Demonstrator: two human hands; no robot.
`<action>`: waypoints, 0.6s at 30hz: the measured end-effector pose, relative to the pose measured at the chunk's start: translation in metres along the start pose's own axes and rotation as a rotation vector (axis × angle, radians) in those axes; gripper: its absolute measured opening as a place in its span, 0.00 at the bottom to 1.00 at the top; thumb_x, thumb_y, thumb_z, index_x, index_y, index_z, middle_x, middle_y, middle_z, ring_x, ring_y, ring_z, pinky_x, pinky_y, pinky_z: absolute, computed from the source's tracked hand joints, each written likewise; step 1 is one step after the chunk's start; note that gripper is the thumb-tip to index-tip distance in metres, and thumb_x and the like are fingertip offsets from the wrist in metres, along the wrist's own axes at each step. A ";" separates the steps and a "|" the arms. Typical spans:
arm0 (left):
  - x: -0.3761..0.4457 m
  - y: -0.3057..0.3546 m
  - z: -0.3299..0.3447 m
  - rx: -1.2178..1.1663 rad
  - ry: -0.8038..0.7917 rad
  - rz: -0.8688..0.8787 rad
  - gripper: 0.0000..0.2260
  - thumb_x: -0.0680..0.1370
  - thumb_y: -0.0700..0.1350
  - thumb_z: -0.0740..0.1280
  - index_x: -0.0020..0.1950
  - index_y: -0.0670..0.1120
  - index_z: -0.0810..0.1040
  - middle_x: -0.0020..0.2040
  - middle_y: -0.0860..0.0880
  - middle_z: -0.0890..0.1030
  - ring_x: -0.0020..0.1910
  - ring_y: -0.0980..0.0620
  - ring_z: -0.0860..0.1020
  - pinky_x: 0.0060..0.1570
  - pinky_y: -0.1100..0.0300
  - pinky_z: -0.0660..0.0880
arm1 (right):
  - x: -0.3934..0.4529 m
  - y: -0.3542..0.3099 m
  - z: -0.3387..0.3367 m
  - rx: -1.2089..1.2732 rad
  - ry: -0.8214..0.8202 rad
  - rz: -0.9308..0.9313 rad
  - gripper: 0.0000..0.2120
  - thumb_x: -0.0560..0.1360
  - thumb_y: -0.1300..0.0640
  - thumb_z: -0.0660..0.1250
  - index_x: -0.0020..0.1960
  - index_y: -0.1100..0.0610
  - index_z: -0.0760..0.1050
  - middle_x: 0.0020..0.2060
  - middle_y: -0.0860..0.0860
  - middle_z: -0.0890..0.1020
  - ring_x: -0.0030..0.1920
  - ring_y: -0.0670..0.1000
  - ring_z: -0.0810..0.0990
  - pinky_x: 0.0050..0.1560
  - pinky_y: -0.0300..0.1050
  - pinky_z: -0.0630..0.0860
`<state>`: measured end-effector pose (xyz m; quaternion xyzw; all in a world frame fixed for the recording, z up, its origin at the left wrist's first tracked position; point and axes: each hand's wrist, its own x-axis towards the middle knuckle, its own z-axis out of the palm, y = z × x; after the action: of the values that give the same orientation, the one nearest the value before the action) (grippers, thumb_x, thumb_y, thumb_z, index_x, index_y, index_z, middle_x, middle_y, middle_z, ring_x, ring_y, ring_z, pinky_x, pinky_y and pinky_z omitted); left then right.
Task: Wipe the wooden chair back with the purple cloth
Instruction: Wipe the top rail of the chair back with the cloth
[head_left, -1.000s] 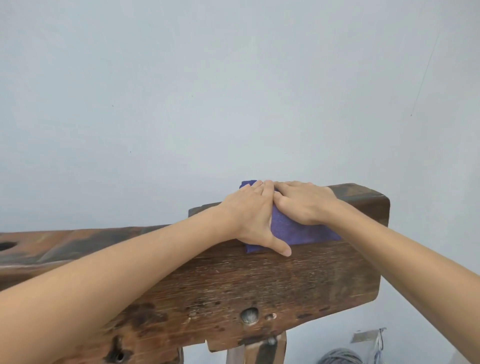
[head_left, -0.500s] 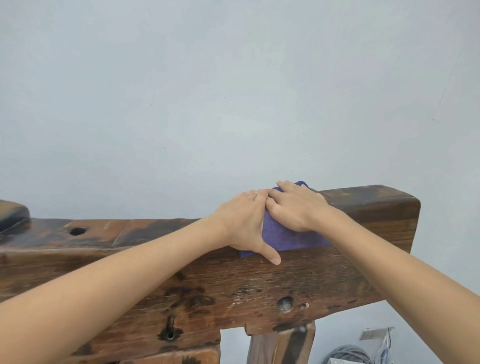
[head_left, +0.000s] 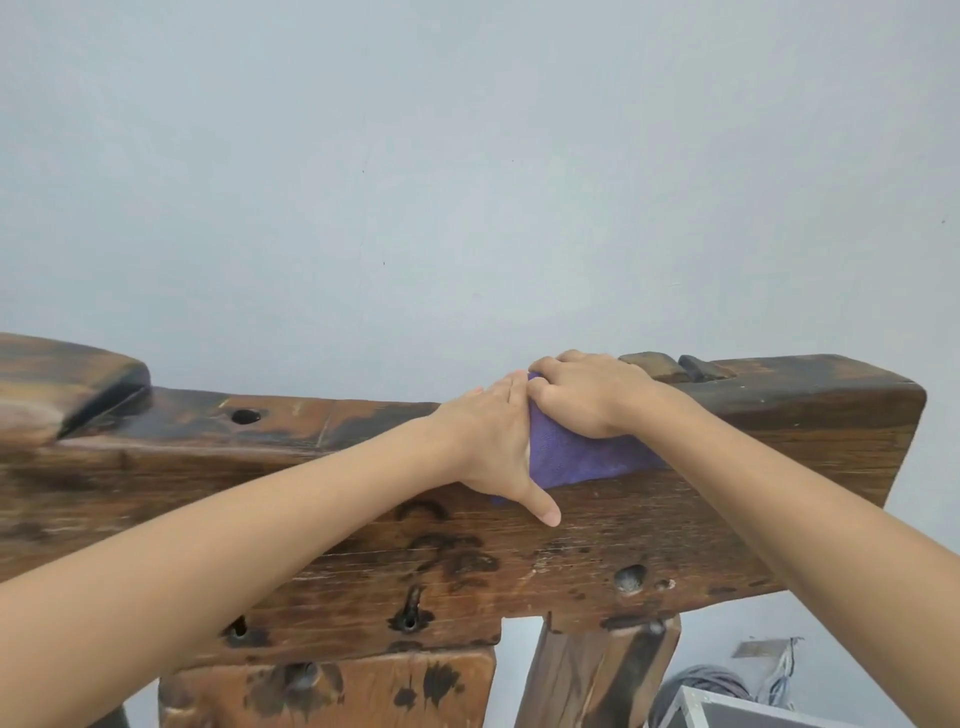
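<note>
I see both hands on purple cloth (head_left: 576, 457) atop wooden chair back (head_left: 675, 525), L hand (head_left: 493, 441) flat w/ straight fingers, R hand (head_left: 587, 395) curled gripping cloth

A bare indoor room: plain pale wall (head_left: 467, 156) behind rough, dark-stained wooden furniture (head_left: 675, 530).
</note>
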<state>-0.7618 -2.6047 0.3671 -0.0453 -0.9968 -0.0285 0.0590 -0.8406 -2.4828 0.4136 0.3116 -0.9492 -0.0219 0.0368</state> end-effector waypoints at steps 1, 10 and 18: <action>-0.002 -0.003 -0.002 0.023 -0.017 -0.005 0.66 0.59 0.75 0.74 0.82 0.39 0.48 0.81 0.43 0.58 0.79 0.44 0.61 0.77 0.51 0.61 | 0.000 -0.003 -0.001 -0.020 -0.010 0.002 0.28 0.82 0.43 0.46 0.78 0.49 0.65 0.77 0.55 0.68 0.76 0.59 0.67 0.71 0.56 0.61; -0.033 -0.049 -0.012 0.184 -0.122 -0.037 0.64 0.62 0.78 0.69 0.83 0.42 0.47 0.84 0.46 0.53 0.83 0.46 0.48 0.80 0.47 0.52 | -0.001 -0.063 0.020 -0.242 -0.031 0.003 0.32 0.83 0.44 0.38 0.80 0.55 0.63 0.81 0.57 0.61 0.82 0.56 0.54 0.80 0.57 0.49; -0.055 -0.073 -0.018 0.204 -0.144 -0.108 0.64 0.60 0.77 0.71 0.82 0.44 0.49 0.79 0.44 0.66 0.78 0.43 0.62 0.75 0.45 0.63 | 0.007 -0.088 0.026 -0.064 -0.069 -0.028 0.31 0.83 0.44 0.38 0.77 0.54 0.64 0.74 0.59 0.73 0.76 0.58 0.68 0.78 0.59 0.51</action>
<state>-0.7119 -2.6831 0.3742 0.0127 -0.9972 0.0731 -0.0098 -0.7967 -2.5574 0.3823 0.3225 -0.9443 -0.0636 0.0136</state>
